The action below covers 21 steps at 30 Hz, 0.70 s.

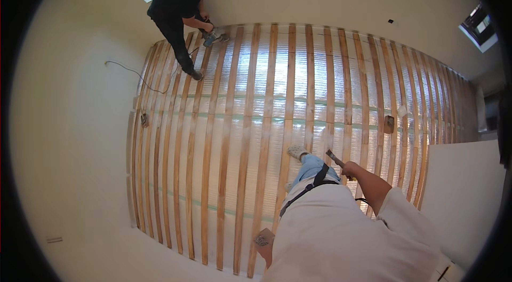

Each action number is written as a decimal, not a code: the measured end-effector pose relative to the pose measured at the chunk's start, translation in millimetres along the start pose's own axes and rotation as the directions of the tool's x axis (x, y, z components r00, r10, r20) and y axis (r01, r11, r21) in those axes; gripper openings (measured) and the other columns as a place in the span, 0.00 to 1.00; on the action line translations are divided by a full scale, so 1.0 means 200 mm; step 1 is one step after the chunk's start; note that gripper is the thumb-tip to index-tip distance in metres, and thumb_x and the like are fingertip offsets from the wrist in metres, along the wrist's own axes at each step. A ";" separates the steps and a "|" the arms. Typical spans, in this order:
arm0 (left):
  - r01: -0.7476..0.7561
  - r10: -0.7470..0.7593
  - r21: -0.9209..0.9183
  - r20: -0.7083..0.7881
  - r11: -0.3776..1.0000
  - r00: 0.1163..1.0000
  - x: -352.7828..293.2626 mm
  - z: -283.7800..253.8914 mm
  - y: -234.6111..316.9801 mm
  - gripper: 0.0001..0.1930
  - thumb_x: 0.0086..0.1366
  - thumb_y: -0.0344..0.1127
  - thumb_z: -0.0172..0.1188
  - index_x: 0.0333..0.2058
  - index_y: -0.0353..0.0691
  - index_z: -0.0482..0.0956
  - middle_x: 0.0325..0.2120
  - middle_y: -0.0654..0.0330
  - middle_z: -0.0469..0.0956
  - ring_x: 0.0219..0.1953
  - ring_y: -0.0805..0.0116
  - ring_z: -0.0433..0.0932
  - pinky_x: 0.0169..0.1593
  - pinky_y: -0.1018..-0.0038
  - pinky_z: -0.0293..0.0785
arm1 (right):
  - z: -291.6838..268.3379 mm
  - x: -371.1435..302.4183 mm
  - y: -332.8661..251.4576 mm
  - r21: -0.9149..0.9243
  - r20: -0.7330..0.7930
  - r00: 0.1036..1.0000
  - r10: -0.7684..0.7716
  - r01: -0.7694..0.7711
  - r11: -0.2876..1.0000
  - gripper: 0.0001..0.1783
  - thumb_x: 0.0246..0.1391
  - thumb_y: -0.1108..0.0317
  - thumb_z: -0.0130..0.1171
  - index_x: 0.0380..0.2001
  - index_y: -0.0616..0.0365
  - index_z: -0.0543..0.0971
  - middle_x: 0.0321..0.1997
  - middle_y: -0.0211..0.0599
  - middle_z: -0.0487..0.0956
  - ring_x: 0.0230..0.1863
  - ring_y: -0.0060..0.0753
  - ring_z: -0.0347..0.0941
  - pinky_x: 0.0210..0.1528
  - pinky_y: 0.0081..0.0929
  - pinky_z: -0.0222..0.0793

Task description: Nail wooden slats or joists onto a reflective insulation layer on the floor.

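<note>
Fingers (348, 170) of the right hand (350, 169) wrapped around a hammer-like tool (335, 158), those of the left hand (265, 252) too unclear to tell.

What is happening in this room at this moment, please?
The camera wearer's right hand grips a hammer-like tool; the left hand cannot be made out clearly. Parallel wooden strips lie in rows over silvery sheeting across the floor. Near the far wall, a co-worker in dark clothes bends down, holding a grey-blue power tool low by the strips.
</note>
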<state>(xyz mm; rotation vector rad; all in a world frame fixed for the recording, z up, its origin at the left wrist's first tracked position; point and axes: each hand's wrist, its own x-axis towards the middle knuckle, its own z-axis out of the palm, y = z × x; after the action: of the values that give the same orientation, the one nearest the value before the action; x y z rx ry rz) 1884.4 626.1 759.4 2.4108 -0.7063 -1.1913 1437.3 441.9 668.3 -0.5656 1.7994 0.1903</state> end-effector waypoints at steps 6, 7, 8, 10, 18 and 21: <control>-0.051 0.047 0.034 0.105 0.998 0.993 0.04 0.05 0.05 0.50 0.34 0.39 0.76 0.57 0.31 0.60 0.48 0.45 0.72 0.52 0.49 0.72 0.55 0.62 0.68 | -0.01 0.01 0.04 0.005 -0.060 0.998 -0.001 0.001 1.000 0.14 0.44 0.72 0.58 0.33 0.73 0.79 0.23 0.48 0.80 0.23 0.40 0.80 0.24 0.35 0.77; -0.057 0.052 0.037 0.117 0.998 0.992 0.04 0.06 0.05 0.50 0.34 0.39 0.76 0.57 0.31 0.60 0.48 0.45 0.72 0.51 0.49 0.72 0.55 0.62 0.69 | 0.00 0.01 0.02 -0.023 -0.052 0.999 -0.014 0.012 1.000 0.14 0.44 0.71 0.58 0.33 0.73 0.79 0.23 0.47 0.81 0.24 0.40 0.81 0.25 0.34 0.77; -0.062 0.057 0.039 0.127 0.997 0.990 0.04 0.07 0.05 0.50 0.34 0.39 0.76 0.57 0.31 0.60 0.48 0.45 0.72 0.51 0.49 0.72 0.55 0.62 0.69 | 0.00 0.00 0.02 -0.046 -0.055 0.998 0.006 -0.009 0.999 0.15 0.45 0.70 0.58 0.34 0.71 0.80 0.24 0.47 0.82 0.26 0.38 0.82 0.26 0.32 0.77; -0.077 0.070 0.041 0.143 0.996 0.987 0.07 0.07 0.07 0.50 0.34 0.39 0.76 0.57 0.31 0.60 0.48 0.45 0.72 0.51 0.49 0.72 0.55 0.62 0.69 | 0.00 0.01 0.05 -0.048 -0.044 0.999 0.007 -0.010 0.999 0.14 0.45 0.71 0.58 0.34 0.71 0.79 0.24 0.47 0.81 0.25 0.38 0.81 0.26 0.33 0.77; -0.083 0.082 0.012 0.093 0.996 0.992 0.09 0.03 0.07 0.49 0.34 0.38 0.76 0.57 0.32 0.61 0.47 0.45 0.72 0.51 0.49 0.72 0.54 0.62 0.69 | 0.03 0.01 0.12 0.107 -0.030 0.999 0.036 -0.032 0.994 0.13 0.46 0.73 0.60 0.33 0.73 0.77 0.24 0.48 0.78 0.22 0.40 0.77 0.22 0.37 0.75; -0.069 0.070 -0.019 0.023 0.997 0.997 0.10 0.00 0.04 0.49 0.34 0.38 0.76 0.56 0.32 0.61 0.47 0.45 0.72 0.51 0.49 0.72 0.54 0.62 0.69 | -0.01 -0.08 0.09 0.017 0.010 1.000 0.007 -0.007 1.000 0.12 0.45 0.72 0.61 0.31 0.72 0.78 0.23 0.48 0.78 0.21 0.40 0.77 0.22 0.37 0.75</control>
<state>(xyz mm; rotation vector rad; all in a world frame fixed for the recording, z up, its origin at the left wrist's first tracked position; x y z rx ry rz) 1893.2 608.8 751.5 2.3407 -0.7763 -1.1957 1430.0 461.5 680.6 -0.5458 1.7920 0.1823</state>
